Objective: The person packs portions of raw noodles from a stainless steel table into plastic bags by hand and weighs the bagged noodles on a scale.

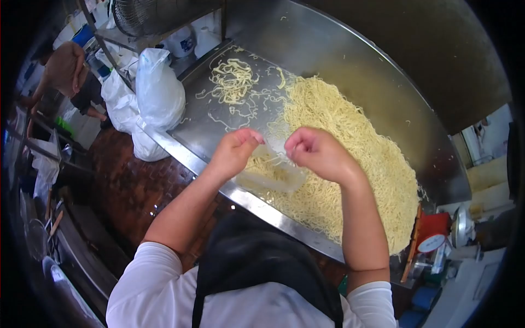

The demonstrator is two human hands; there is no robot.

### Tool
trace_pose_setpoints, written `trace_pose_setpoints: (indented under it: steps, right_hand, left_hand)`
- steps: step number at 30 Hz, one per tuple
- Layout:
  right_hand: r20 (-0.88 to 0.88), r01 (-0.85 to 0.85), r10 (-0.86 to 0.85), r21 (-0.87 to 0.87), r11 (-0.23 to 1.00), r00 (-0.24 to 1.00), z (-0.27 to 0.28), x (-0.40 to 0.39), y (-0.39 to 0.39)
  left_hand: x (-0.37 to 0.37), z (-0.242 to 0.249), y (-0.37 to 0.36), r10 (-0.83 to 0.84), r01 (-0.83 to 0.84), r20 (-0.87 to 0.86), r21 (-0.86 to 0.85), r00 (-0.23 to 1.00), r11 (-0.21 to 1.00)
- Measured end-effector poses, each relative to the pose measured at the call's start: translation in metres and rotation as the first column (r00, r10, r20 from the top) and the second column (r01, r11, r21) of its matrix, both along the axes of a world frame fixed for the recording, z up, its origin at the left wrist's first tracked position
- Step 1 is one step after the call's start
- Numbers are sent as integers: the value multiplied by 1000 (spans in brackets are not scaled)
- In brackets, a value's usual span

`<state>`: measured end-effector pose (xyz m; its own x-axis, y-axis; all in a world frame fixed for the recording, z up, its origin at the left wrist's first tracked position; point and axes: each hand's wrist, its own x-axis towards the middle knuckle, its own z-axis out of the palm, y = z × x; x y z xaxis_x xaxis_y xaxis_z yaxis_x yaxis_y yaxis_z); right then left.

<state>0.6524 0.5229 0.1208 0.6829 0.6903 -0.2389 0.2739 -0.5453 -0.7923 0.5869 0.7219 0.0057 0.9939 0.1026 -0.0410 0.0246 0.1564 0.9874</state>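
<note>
A clear plastic bag (pixel 273 177) with noodles in it hangs between my two hands, over the near edge of the metal table. My left hand (pixel 238 150) pinches its upper left edge, and my right hand (pixel 317 150), its fingers curled closed, is at the upper right edge. Around and to the right of the bag lies a large heap of pale yellow noodles (pixel 361 164). A smaller loose clump of noodles (pixel 232 81) rests farther off, at the upper left of the table.
Full white plastic bags (pixel 158 90) stand at the table's left corner. The metal rim (pixel 257 205) runs just before my body. A red scale (pixel 433 227) is at the right. Another person (pixel 65 71) stands at the far left. A fan (pixel 147 16) is at the top.
</note>
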Motion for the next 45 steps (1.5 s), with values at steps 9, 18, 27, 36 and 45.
trace_pose_setpoints:
  steps: [9,18,27,36,45]
  right_hand:
    - [-10,-12,14,146,989,1000,-72,-17,33]
    - [584,165,-185,88,982,790,-30,-44,47]
    - [-219,582,-539,330,743,813,-72,-61,-26]
    - [-431,673,-532,594,441,729,6,-174,-167]
    - [-499,752,-643,630,192,582,5,-330,-361]
  left_hand:
    - [5,-1,5,0,-6,-51,-111,999,994]
    - [-5,2,12,-94,90,-21,-151,995,984]
    - [-42,57,-28,-344,373,-155,510,926,775]
    - [-57,48,-96,-297,328,-159,229,942,916]
    - [-105,99,-324,-484,480,161,67,860,875]
